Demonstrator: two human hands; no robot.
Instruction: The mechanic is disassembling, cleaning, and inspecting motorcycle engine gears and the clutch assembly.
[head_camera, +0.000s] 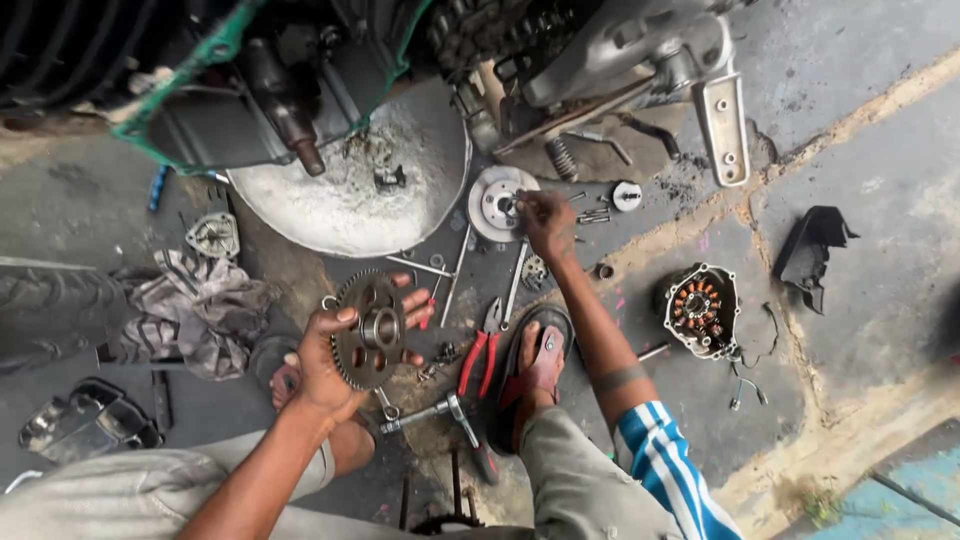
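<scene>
Gripping the gear (368, 330) firmly in the left hand (325, 360), the right hand (545, 218) should pinch the disc's (495, 203) hub squarely between its fingertips.

A stained grey concrete floor (880, 180) carries everything: a crumpled rag (195, 310) at left, a shallow metal pan (350, 200) at upper centre, red-handled pliers (480, 360) at centre, a round stator cover (700, 310) and a black plastic piece (815, 250) at right
</scene>
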